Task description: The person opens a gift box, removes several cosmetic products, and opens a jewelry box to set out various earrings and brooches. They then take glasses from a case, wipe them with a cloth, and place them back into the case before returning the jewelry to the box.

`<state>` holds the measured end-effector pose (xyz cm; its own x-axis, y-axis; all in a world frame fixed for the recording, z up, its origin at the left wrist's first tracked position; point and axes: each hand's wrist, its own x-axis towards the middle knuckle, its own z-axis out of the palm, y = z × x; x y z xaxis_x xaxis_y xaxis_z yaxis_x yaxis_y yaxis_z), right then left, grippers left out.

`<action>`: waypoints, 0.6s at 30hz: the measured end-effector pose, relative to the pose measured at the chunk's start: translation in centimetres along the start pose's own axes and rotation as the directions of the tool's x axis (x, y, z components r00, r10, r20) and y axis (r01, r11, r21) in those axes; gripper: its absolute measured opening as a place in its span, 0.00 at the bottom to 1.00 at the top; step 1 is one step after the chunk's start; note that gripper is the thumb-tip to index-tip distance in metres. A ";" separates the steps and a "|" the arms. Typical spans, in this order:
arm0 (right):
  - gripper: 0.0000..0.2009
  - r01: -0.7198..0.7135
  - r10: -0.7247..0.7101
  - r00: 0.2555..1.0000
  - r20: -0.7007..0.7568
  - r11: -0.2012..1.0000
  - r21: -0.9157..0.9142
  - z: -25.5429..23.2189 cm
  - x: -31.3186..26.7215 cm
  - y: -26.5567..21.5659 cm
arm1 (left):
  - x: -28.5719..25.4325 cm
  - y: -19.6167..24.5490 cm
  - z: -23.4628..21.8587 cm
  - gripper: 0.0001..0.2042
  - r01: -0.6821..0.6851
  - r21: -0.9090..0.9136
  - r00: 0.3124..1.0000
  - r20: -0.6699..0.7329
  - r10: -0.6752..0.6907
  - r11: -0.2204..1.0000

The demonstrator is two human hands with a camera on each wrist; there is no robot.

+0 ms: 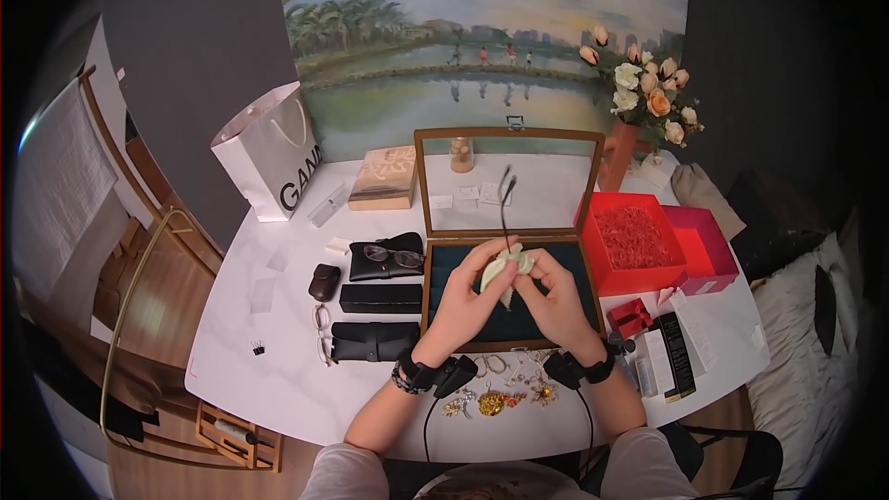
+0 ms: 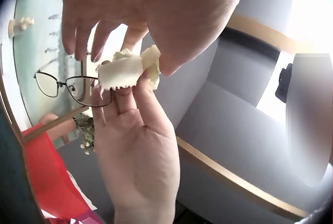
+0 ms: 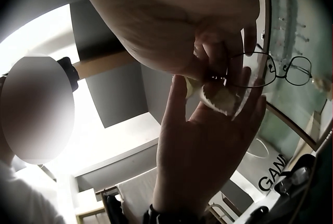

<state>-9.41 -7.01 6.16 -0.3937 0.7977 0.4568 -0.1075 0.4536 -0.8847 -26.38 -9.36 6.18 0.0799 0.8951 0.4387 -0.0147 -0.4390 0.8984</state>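
Observation:
Both hands are raised over the open wooden display box (image 1: 512,133), close together around a crumpled pale yellow cloth (image 1: 501,283) with a zigzag edge. My left hand (image 1: 466,304) pinches the cloth between thumb and fingers. From the other side, my right hand (image 1: 558,307) pinches it too. A pair of thin dark-rimmed eyeglasses (image 1: 506,202) sticks up from between the hands. In the right wrist view both lenses of the eyeglasses (image 3: 281,77) are outside the cloth (image 3: 220,99), while the hinge end meets the right thumb. Fingers and cloth hide part of the frame.
Left of the box lie black glasses cases (image 1: 375,343), more glasses (image 1: 321,319) and a brown pouch (image 1: 324,282). Jewellery (image 1: 500,402) is spread in front. On the right stand a red box (image 1: 634,268) and a flower vase (image 1: 619,156); a paper bag (image 1: 264,153) is back left.

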 end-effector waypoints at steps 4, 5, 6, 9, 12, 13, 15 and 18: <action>0.11 -0.008 0.009 1.000 0.018 0.997 -0.077 0.1 -0.1 -0.3 | 0.0 0.6 -0.3 0.15 0.084 -0.195 0.996 0.010 -0.083 0.977; 0.10 -0.007 0.008 1.000 0.008 0.999 -0.049 0.1 0.0 -0.4 | 0.0 0.7 -0.2 0.15 0.083 -0.196 0.997 0.009 -0.083 0.977; 0.10 -0.006 0.006 1.000 -0.001 1.000 -0.020 0.2 0.0 -0.4 | 0.0 0.9 -0.2 0.14 0.076 -0.214 0.996 -0.021 -0.082 0.974; 0.11 0.027 -0.028 0.999 -0.023 0.999 -0.041 0.2 0.1 -0.7 | -0.1 0.8 -0.2 0.12 0.072 -0.235 0.991 -0.095 -0.097 0.969; 0.12 0.080 -0.084 0.995 -0.053 0.993 -0.087 0.2 0.1 -0.6 | -0.3 0.8 -0.4 0.10 0.053 -0.235 0.984 -0.152 -0.091 0.970; 0.12 0.079 -0.084 0.995 -0.053 0.993 -0.088 0.2 0.2 -0.6 | -0.4 0.9 -0.5 0.10 0.031 -0.231 0.984 -0.165 -0.071 0.972; 0.11 0.128 -0.132 0.990 -0.044 0.989 -0.074 0.2 0.5 -0.6 | -0.5 1.1 -0.7 0.10 0.018 -0.246 0.981 -0.184 -0.065 0.969; 0.09 0.010 -0.009 0.997 0.072 1.000 -0.003 -0.4 0.5 -0.1 | -0.2 1.7 -0.3 0.10 -0.034 -0.233 0.974 -0.227 -0.021 0.972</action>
<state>-9.19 -6.46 6.48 -0.4573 0.7627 0.4572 -0.1087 0.4623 -0.8800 -26.76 -10.21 7.61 -0.1485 0.8985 0.4132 -0.2497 -0.4383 0.8634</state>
